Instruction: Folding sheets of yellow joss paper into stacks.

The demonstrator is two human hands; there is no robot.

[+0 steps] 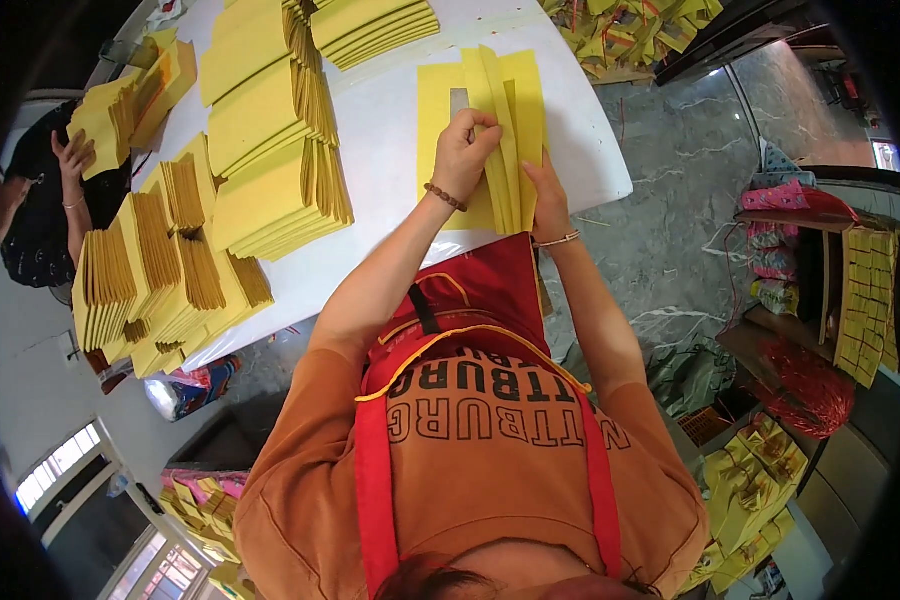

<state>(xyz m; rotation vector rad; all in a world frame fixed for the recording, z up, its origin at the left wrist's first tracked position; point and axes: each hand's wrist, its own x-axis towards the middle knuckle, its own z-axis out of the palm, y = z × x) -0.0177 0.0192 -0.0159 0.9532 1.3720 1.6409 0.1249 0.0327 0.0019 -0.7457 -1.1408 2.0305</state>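
A yellow paper sheet (pixel 440 120) lies on the white table at its near right part, with a folded, layered strip of yellow paper (pixel 492 110) standing along its middle. My left hand (pixel 465 150), a beaded bracelet at its wrist, is closed in a pinch on this folded strip. Against the lower right edge of the same paper rests my right hand (pixel 550 200), thumb on the paper's side and the other fingers partly hidden. A small grey patch (pixel 458 103) shows on the sheet beside my left hand.
Tall stacks of folded yellow paper (pixel 270 190) cover the left of the white table (pixel 380 190). At the far left, another person's hand (pixel 73 155) is by a yellow bundle (pixel 110 120). More yellow pieces (pixel 630 35) are heaped beyond the table. Red stringy material (pixel 805 390) lies at right.
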